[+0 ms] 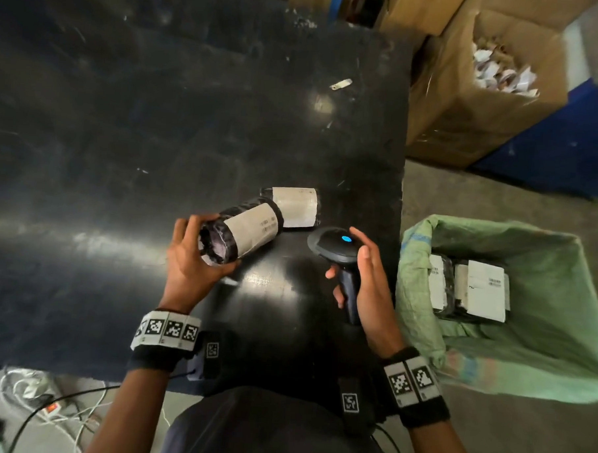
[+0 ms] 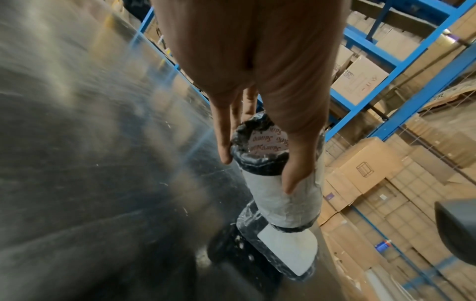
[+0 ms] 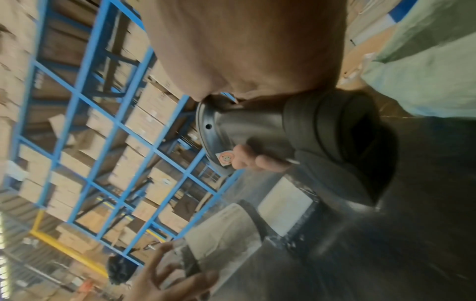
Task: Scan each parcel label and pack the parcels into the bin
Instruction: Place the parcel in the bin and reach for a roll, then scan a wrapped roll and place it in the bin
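Observation:
My left hand [image 1: 200, 253] grips one end of a cylindrical parcel [image 1: 242, 234] wrapped in black plastic, its white label facing up, tilted just above the black table [image 1: 122, 150]. The left wrist view shows the thumb and fingers around the parcel [image 2: 278, 195] end. A second labelled parcel [image 1: 293, 207] lies on the table just behind it. My right hand [image 1: 357, 273] holds a dark barcode scanner [image 1: 337, 248] by its handle, a blue light glowing on its head, to the right of the held parcel. The green-lined bin [image 1: 525, 356] stands at the right with labelled parcels [image 1: 469, 288] inside.
An open cardboard box [image 1: 467, 107] with crumpled paper stands on the floor beyond the table's right edge. A small metal scrap [image 1: 341, 84] lies on the far tabletop. Cables [image 1: 43, 403] trail on the floor at lower left. Blue racking [image 2: 386, 61] with cartons fills the background.

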A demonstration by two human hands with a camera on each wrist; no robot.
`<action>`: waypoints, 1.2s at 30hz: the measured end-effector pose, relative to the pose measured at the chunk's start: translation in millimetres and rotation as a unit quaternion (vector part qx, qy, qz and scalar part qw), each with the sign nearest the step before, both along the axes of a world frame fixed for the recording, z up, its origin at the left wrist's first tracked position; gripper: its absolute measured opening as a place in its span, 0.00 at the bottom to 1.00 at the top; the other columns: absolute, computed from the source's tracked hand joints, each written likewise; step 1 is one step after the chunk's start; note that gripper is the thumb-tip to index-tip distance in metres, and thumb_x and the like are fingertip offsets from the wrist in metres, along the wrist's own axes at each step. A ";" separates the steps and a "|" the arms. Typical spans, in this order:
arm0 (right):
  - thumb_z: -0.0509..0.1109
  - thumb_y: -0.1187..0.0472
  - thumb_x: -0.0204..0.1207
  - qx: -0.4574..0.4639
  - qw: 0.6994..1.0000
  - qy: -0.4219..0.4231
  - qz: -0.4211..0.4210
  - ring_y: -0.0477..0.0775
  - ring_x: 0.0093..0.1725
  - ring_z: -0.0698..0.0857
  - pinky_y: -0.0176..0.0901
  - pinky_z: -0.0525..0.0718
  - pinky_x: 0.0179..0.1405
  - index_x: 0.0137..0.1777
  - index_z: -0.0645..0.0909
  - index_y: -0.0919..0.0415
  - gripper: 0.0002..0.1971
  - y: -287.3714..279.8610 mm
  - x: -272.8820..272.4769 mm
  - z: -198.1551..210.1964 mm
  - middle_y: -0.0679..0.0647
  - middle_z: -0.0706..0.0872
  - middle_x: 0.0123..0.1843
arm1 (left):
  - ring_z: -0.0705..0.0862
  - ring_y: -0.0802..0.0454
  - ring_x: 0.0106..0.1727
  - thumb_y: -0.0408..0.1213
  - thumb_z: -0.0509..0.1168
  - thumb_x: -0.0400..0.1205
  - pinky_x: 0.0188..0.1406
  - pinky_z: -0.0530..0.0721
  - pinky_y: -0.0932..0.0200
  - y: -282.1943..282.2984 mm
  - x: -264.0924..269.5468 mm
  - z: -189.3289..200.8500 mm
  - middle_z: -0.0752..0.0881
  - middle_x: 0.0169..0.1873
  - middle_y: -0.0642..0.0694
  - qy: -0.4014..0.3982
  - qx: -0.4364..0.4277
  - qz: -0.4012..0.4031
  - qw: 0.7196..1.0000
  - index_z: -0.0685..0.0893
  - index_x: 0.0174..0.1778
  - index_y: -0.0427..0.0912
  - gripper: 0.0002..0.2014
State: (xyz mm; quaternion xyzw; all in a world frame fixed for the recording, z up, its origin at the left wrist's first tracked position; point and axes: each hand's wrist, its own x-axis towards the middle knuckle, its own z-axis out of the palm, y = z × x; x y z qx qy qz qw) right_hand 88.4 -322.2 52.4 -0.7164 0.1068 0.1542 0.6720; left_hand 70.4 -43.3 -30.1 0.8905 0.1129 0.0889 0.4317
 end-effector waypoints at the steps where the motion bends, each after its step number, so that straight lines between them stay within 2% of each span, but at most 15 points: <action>1: 0.52 0.44 0.83 0.004 1.000 -0.008 0.005 0.65 0.39 0.79 0.51 0.73 0.27 0.72 0.72 0.37 0.19 1.2 -1.2 6.6 0.60 0.87 0.46 | 0.80 0.54 0.53 0.31 0.89 0.56 0.53 0.77 0.80 -3.9 -0.1 1.5 0.79 0.59 0.39 -0.005 -0.010 0.003 1.000 0.79 0.66 0.41 0.42; 3: 0.51 0.44 0.83 0.009 1.000 -0.022 0.015 0.64 0.38 0.79 0.50 0.73 0.26 0.72 0.71 0.38 0.19 2.0 -4.3 17.7 0.65 0.85 0.47 | 0.80 0.54 0.54 0.31 0.89 0.56 0.52 0.79 0.77 -10.6 0.2 5.4 0.79 0.59 0.40 -0.012 -0.024 0.008 1.000 0.79 0.66 0.42 0.42; 6: 0.51 0.43 0.83 0.017 0.999 -0.025 0.034 0.64 0.36 0.79 0.47 0.74 0.24 0.73 0.70 0.39 0.20 -0.5 -8.4 29.0 0.69 0.83 0.45 | 0.80 0.55 0.54 0.34 0.89 0.55 0.56 0.84 0.58 -17.9 -0.7 10.1 0.79 0.59 0.43 -0.018 -0.028 0.014 0.999 0.79 0.66 0.45 0.42; 10: 0.51 0.44 0.83 0.024 0.999 -0.028 0.040 0.65 0.35 0.78 0.46 0.74 0.22 0.73 0.71 0.41 0.20 -3.1 -13.0 38.1 0.70 0.84 0.44 | 0.83 0.50 0.58 0.34 0.89 0.56 0.57 0.90 0.42 -22.0 -4.1 7.2 0.77 0.60 0.46 -0.019 -0.053 0.011 0.998 0.78 0.67 0.49 0.43; 15: 0.52 0.43 0.85 0.041 0.998 -0.026 0.042 0.66 0.37 0.78 0.45 0.74 0.21 0.74 0.71 0.43 0.20 -5.5 -17.6 40.7 0.61 0.88 0.44 | 0.82 0.48 0.60 0.33 0.89 0.56 0.55 0.91 0.41 -28.2 -8.5 4.6 0.77 0.61 0.46 -0.021 -0.060 0.007 0.998 0.78 0.68 0.46 0.44; 19: 0.51 0.43 0.84 0.030 0.998 -0.011 0.053 0.65 0.38 0.80 0.47 0.76 0.24 0.76 0.70 0.43 0.22 -10.1 -20.0 39.1 0.66 0.87 0.49 | 0.83 0.47 0.61 0.34 0.89 0.56 0.56 0.91 0.40 -30.3 -12.4 1.1 0.77 0.62 0.46 -0.012 -0.062 0.007 0.998 0.77 0.68 0.49 0.44; 22: 0.52 0.42 0.85 -0.020 0.997 0.019 0.069 0.61 0.33 0.82 0.48 0.78 0.26 0.75 0.70 0.38 0.20 -13.8 -17.5 28.1 0.65 0.88 0.46 | 0.83 0.47 0.60 0.34 0.89 0.57 0.57 0.90 0.39 -31.0 -16.1 0.3 0.76 0.62 0.46 -0.008 -0.063 0.010 0.998 0.77 0.68 0.49 0.44; 25: 0.55 0.39 0.84 -0.098 0.985 0.112 0.090 0.59 0.27 0.84 0.45 0.80 0.24 0.69 0.70 0.36 0.16 -20.3 -11.2 -5.7 0.64 0.90 0.45 | 0.83 0.47 0.60 0.33 0.89 0.57 0.57 0.90 0.40 -31.0 -20.7 1.7 0.77 0.61 0.45 -0.001 -0.058 0.016 0.998 0.77 0.68 0.49 0.44; 28: 0.56 0.38 0.83 -0.127 0.956 0.237 0.114 0.58 0.24 0.86 0.41 0.82 0.18 0.68 0.68 0.44 0.18 -31.7 -9.3 -52.6 0.68 0.87 0.46 | 0.83 0.46 0.59 0.33 0.89 0.57 0.56 0.90 0.40 -29.9 -26.1 3.2 0.77 0.61 0.44 0.004 -0.051 0.018 0.999 0.77 0.68 0.48 0.44; 31: 0.57 0.43 0.85 -0.129 0.950 0.262 0.113 0.52 0.24 0.84 0.42 0.84 0.17 0.72 0.63 0.53 0.21 -39.9 -10.9 -92.6 0.65 0.80 0.51 | 0.83 0.48 0.57 0.33 0.89 0.57 0.56 0.90 0.41 -29.6 -32.5 5.3 0.78 0.60 0.43 0.009 -0.038 0.012 0.999 0.78 0.68 0.46 0.44; 33: 0.57 0.46 0.86 -0.133 0.960 0.234 0.082 0.53 0.30 0.83 0.44 0.85 0.24 0.75 0.61 0.54 0.22 -42.9 -9.4 -113.8 0.63 0.81 0.52 | 0.82 0.49 0.57 0.33 0.89 0.57 0.55 0.90 0.42 -30.1 -36.3 6.4 0.79 0.60 0.43 0.014 -0.033 0.008 0.999 0.78 0.68 0.46 0.43; 34: 0.59 0.43 0.85 -0.129 0.965 0.218 0.060 0.55 0.34 0.84 0.47 0.87 0.32 0.74 0.61 0.47 0.22 -44.9 -8.9 -124.1 0.64 0.82 0.55 | 0.82 0.49 0.57 0.34 0.89 0.57 0.54 0.90 0.41 -30.0 -38.0 6.5 0.79 0.60 0.44 0.017 -0.033 0.008 0.999 0.78 0.68 0.46 0.43; 35: 0.61 0.34 0.79 -0.126 0.968 0.214 0.044 0.59 0.43 0.87 0.53 0.90 0.44 0.70 0.61 0.34 0.22 -49.3 -9.3 -138.4 0.66 0.83 0.61 | 0.83 0.49 0.58 0.34 0.89 0.57 0.53 0.90 0.41 -30.4 -39.2 6.4 0.79 0.61 0.44 0.019 -0.033 0.008 0.999 0.78 0.68 0.47 0.43; 36: 0.62 0.24 0.69 -0.115 0.969 0.216 0.032 0.62 0.53 0.87 0.62 0.87 0.58 0.62 0.61 0.20 0.23 -56.8 -10.5 -160.9 0.67 0.81 0.68 | 0.83 0.48 0.58 0.34 0.89 0.57 0.53 0.90 0.41 -30.6 -39.7 6.3 0.79 0.61 0.45 0.023 -0.037 0.008 0.999 0.78 0.68 0.47 0.43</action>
